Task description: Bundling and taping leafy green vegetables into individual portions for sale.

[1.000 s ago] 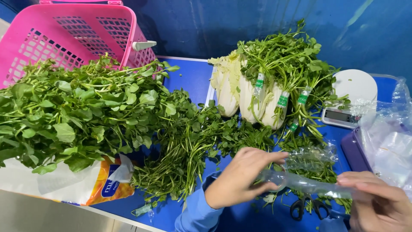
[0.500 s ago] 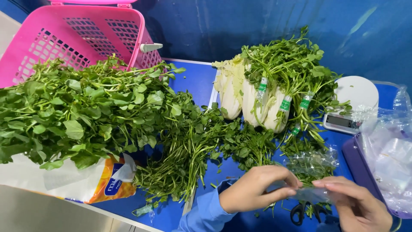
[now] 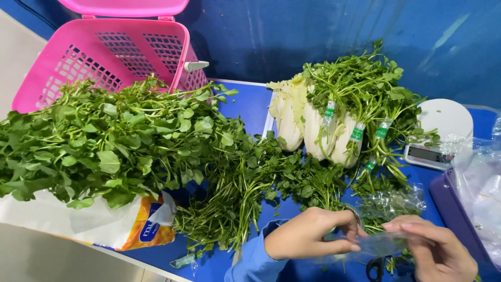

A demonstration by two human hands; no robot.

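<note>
My left hand (image 3: pixel 312 233) and my right hand (image 3: pixel 437 247) meet low at the front of the blue table (image 3: pixel 245 107), each pinching a strip of clear plastic tape (image 3: pixel 377 243) stretched between them. The tape roll (image 3: pixel 356 214) shows just behind my left fingers. Below the hands lie black-handled scissors (image 3: pixel 377 267). Loose leafy greens (image 3: pixel 245 185) spread across the table to the left of my left hand. Behind the hands stand bundles of greens tied with green-and-white bands (image 3: pixel 360 107), leaning on pale cabbages (image 3: pixel 292 117).
A big heap of greens (image 3: pixel 99 141) rests on a white and orange sack (image 3: pixel 99 224) at the left. A pink lidded basket (image 3: pixel 125 57) stands at the back left. A white kitchen scale (image 3: pixel 443 133) and clear plastic bags (image 3: pixel 482 183) sit right.
My hands drew closer together and lower toward me. The long stretch of tape held out to the right has shortened to a short strip between my fingers.
</note>
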